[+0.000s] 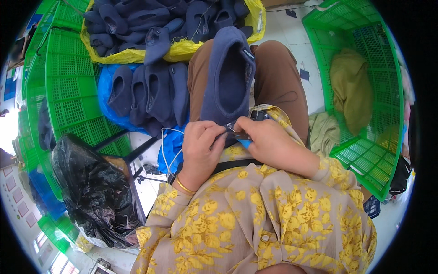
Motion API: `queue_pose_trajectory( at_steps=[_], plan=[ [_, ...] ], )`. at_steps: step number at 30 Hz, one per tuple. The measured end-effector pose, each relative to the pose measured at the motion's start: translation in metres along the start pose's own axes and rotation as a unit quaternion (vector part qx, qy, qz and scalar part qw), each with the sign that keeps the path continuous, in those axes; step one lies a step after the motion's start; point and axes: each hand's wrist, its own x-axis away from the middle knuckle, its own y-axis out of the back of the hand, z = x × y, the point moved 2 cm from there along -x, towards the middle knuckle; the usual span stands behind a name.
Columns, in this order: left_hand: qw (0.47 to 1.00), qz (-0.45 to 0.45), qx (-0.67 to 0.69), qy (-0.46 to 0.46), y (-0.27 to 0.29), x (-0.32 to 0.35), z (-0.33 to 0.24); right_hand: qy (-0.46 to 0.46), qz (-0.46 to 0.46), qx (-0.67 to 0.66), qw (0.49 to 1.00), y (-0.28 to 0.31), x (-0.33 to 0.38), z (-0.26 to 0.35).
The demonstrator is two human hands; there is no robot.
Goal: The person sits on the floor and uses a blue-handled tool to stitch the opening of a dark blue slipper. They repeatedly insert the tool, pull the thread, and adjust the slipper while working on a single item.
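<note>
A navy slipper (pixel 228 77) lies on the person's lap, heel toward the body. The left hand (pixel 200 146) pinches its heel edge closed; the right hand (pixel 264 137) grips a small metal tool there. A row of slippers (pixel 148 91) lies beside; a heap (pixel 169 20) fills the yellow bag (pixel 109 54), so much work looks left.

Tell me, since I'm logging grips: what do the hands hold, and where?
Both hands, left hand and right hand, pinch the navy slipper at its heel edge, on the lap.
</note>
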Motion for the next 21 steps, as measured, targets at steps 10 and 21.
queue_pose_trajectory(
  at_steps=[10, 21],
  plan=[
    [0.997, 0.000, 0.067, 0.045, -0.001, -0.003, 0.003, 0.051, -0.052, 0.002, 0.997, -0.020, -0.001, -0.010],
    [0.993, -0.018, 0.091, 0.071, -0.002, 0.002, -0.001, 0.035, -0.095, -0.065, 0.993, -0.025, -0.002, -0.014]
  ],
)
